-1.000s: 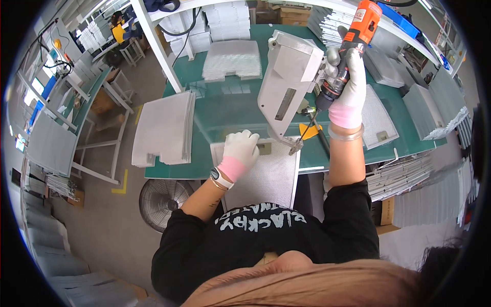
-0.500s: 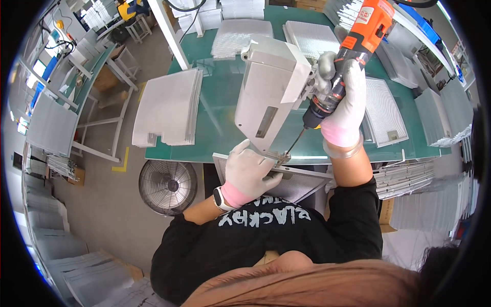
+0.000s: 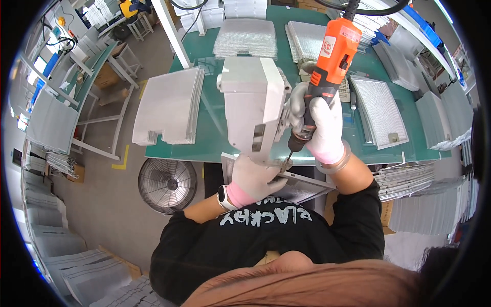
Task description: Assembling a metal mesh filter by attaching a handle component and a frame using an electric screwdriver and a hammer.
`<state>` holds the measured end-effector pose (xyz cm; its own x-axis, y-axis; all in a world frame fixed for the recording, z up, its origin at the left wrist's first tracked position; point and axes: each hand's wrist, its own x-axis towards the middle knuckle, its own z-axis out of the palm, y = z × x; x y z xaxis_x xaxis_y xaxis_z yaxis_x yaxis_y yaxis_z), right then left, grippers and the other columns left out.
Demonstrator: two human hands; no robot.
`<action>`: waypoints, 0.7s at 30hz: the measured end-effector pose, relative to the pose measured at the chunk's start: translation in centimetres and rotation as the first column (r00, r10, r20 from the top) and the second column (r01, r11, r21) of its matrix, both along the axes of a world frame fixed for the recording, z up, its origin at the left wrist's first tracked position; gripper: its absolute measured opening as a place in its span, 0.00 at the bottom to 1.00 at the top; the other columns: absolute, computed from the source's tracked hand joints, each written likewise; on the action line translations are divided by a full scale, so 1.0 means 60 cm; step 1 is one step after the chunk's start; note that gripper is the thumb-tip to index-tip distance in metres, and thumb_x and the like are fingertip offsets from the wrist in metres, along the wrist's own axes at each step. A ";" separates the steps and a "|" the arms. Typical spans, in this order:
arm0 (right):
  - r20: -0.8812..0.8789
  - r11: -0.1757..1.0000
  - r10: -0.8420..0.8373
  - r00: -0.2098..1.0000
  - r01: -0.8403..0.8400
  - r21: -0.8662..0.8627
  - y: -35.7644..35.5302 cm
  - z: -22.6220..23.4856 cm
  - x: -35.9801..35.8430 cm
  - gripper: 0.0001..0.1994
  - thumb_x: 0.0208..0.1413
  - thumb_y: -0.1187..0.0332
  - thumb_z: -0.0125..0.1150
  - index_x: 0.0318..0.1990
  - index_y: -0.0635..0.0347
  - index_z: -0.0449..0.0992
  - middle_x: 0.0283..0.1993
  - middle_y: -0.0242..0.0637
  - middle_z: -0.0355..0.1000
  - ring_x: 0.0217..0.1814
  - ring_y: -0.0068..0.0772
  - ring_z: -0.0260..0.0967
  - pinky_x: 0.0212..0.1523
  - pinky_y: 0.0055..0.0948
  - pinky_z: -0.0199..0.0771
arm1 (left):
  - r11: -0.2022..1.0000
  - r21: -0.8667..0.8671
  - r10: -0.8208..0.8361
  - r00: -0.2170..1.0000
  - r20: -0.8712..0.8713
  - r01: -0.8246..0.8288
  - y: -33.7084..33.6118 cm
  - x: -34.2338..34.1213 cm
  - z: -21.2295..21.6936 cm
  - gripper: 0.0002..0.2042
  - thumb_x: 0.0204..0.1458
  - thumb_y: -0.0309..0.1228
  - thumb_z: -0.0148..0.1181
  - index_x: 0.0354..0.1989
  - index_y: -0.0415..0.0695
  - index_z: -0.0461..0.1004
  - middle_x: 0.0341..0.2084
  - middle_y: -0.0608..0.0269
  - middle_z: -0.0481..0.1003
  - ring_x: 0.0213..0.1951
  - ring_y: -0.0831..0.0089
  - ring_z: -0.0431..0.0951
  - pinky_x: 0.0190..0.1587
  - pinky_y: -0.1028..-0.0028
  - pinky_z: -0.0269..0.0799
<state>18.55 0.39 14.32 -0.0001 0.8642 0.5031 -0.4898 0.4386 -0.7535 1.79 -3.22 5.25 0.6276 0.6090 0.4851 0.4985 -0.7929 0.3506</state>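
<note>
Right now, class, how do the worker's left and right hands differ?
The left hand is at the lower end of the grey housing; the right hand grips an orange power screwdriver. The left hand's wrist wears a watch; the right hand's, a bracelet. Both hands wear pale gloves with pink cuffs.

The left fingers [image 3: 275, 185] and right fingers [image 3: 296, 106] are covered by white gloves [image 3: 250, 175], with grey visible on the right fingers. Behind the fingers, each glove ends in a pink cuff [image 3: 239, 195]. Behind the left cuff sits a watch [image 3: 223, 197] with dark face and white band; behind the right, a translucent bangle [image 3: 335, 168]. Farthest from the fingers: a black short-sleeved shirt [image 3: 255, 245] with pale lettering [image 3: 266, 218].
</note>
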 end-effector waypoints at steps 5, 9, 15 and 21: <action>-0.098 0.975 0.213 0.972 -0.217 -0.040 0.000 0.005 0.005 0.35 0.54 0.53 0.65 0.60 0.62 0.54 0.24 0.34 0.64 0.19 0.21 0.61 0.20 0.20 0.63 | 0.993 0.114 -0.043 0.991 0.127 0.029 -0.008 0.005 -0.013 0.13 0.40 0.38 0.68 0.36 0.52 0.81 0.24 0.71 0.73 0.27 0.72 0.74 0.29 0.71 0.68; -0.173 0.961 0.242 0.955 -0.261 -0.094 -0.011 -0.018 0.012 0.40 0.47 0.48 0.71 0.58 0.63 0.56 0.24 0.32 0.65 0.16 0.20 0.60 0.17 0.19 0.60 | 0.993 0.003 -0.114 0.993 0.002 0.114 -0.011 -0.001 -0.043 0.21 0.41 0.41 0.66 0.47 0.54 0.78 0.43 0.62 0.75 0.47 0.62 0.75 0.45 0.61 0.71; -0.212 0.964 0.207 0.955 -0.236 -0.122 -0.016 -0.033 0.012 0.44 0.42 0.45 0.74 0.57 0.64 0.57 0.23 0.31 0.67 0.16 0.17 0.60 0.15 0.16 0.55 | 0.936 -0.321 -0.121 0.989 0.083 0.142 -0.001 0.005 -0.111 0.24 0.38 0.41 0.68 0.46 0.48 0.76 0.37 0.60 0.74 0.43 0.59 0.74 0.47 0.59 0.69; -0.131 0.972 0.213 0.968 -0.224 -0.071 0.001 -0.008 0.036 0.41 0.49 0.42 0.66 0.62 0.60 0.56 0.23 0.28 0.62 0.16 0.18 0.56 0.15 0.18 0.51 | 0.976 0.190 -0.118 0.993 0.030 0.110 0.009 0.013 -0.025 0.19 0.37 0.40 0.67 0.40 0.50 0.79 0.34 0.61 0.74 0.35 0.57 0.75 0.41 0.60 0.69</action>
<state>20.70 0.44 13.86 -0.1370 0.8896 0.4358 -0.6568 0.2478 -0.7122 2.56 -2.70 3.76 0.6649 0.4302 0.6106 0.3892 -0.8973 0.2084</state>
